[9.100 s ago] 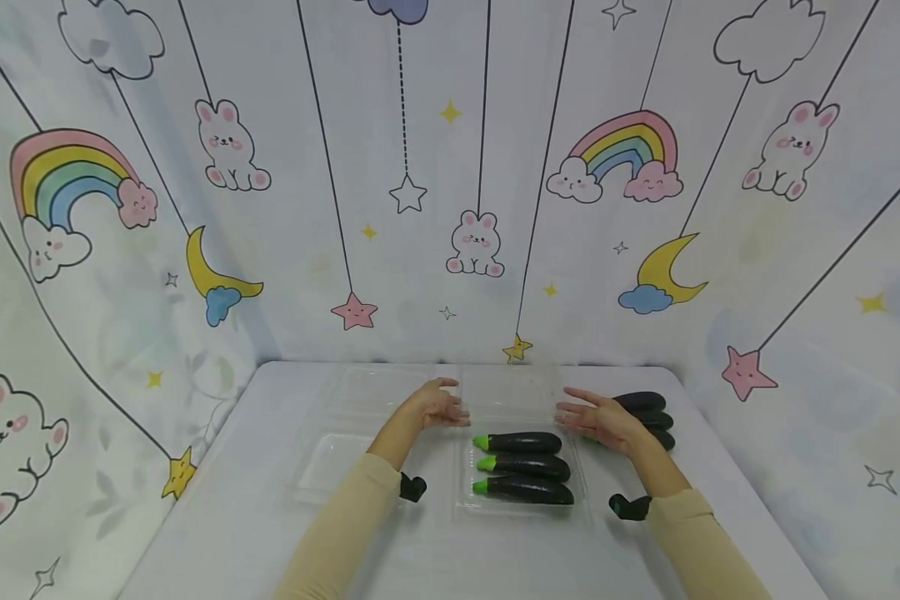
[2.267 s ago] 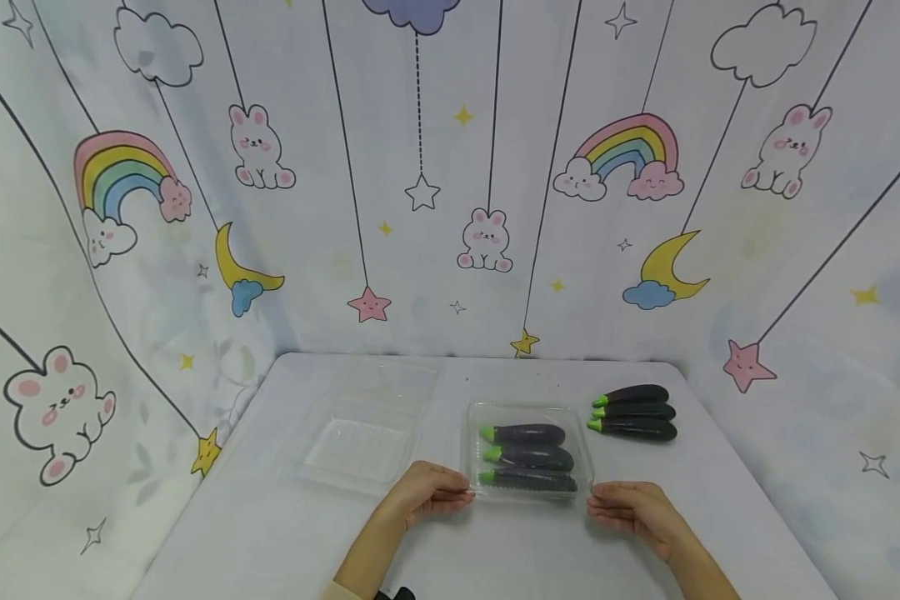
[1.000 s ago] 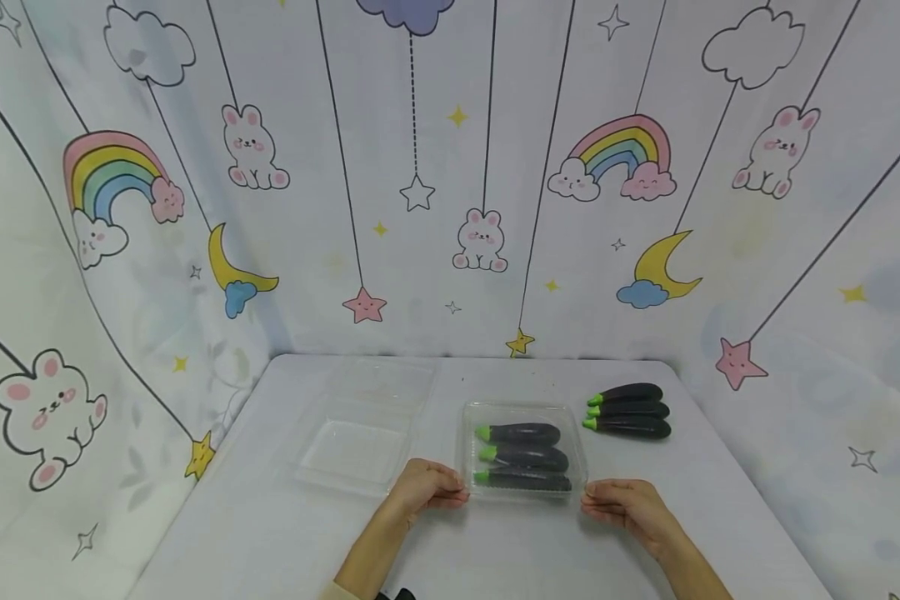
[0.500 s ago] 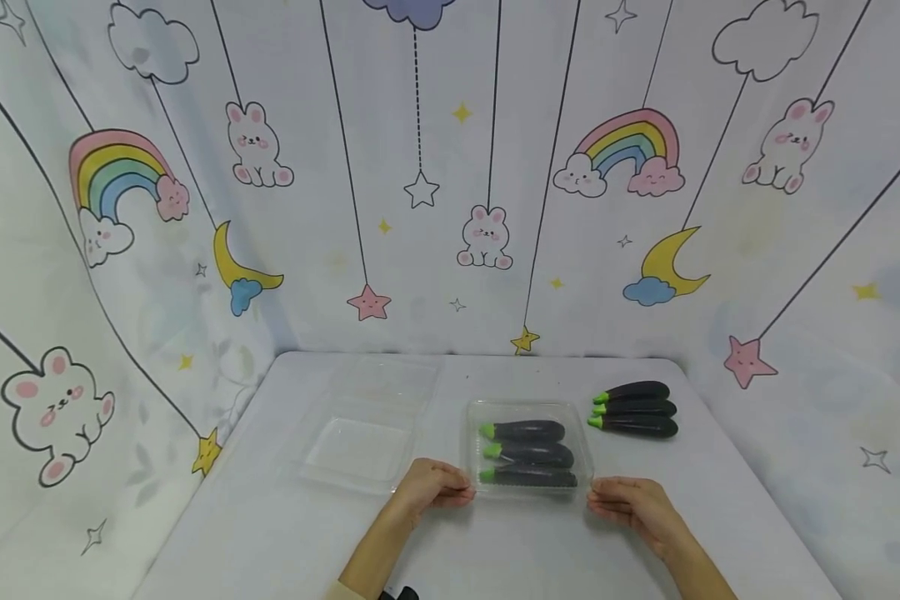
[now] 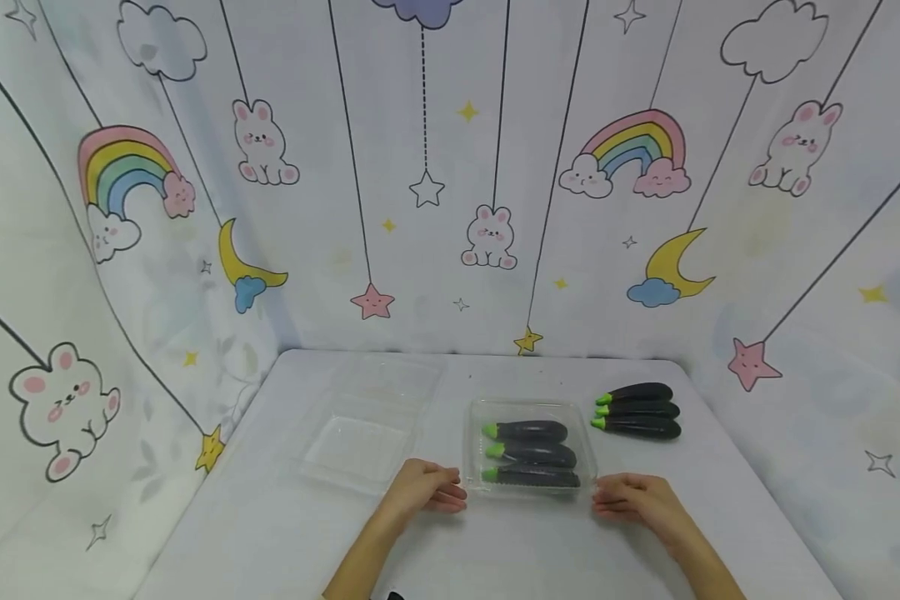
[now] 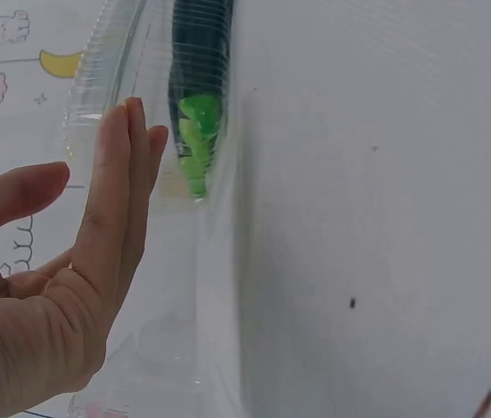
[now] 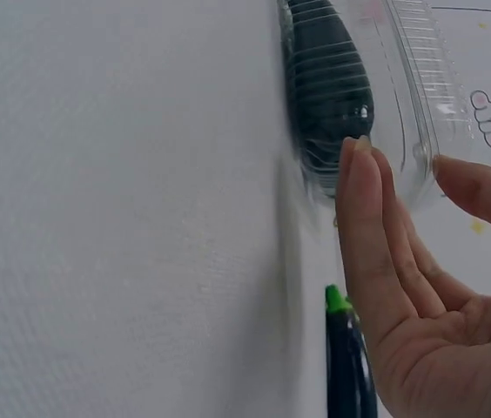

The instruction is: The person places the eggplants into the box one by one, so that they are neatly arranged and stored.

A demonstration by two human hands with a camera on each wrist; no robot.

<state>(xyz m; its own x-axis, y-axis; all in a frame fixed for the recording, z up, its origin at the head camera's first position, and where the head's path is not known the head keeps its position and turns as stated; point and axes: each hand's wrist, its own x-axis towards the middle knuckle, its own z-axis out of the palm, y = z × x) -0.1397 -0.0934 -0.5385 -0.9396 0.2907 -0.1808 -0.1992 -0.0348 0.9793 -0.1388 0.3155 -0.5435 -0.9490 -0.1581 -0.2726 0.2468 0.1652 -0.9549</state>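
A lidded clear plastic box [image 5: 532,407] lies on the table with three dark eggplants [image 5: 532,454] inside, their green stems pointing left. By its near left corner is my left hand [image 5: 420,490], fingers straight and thumb spread away in the left wrist view, holding nothing. My right hand [image 5: 641,504] is at the near right corner. The right wrist view shows its thumb [image 7: 476,187] apart from the straight fingers [image 7: 372,231], near the box corner; whether the fingertips touch the plastic I cannot tell.
Another clear box [image 5: 360,446] stands to the left with its lid [image 5: 382,379] folded back. Three more eggplants [image 5: 636,410] lie in a group at the back right of the white table [image 5: 510,550]. A patterned cloth [image 5: 450,150] hangs behind.
The lid, raised open at the back of the eggplant box in the oldest frame, is now down over it. Since half a second ago, my left hand has let go of the corner and moved slightly left.
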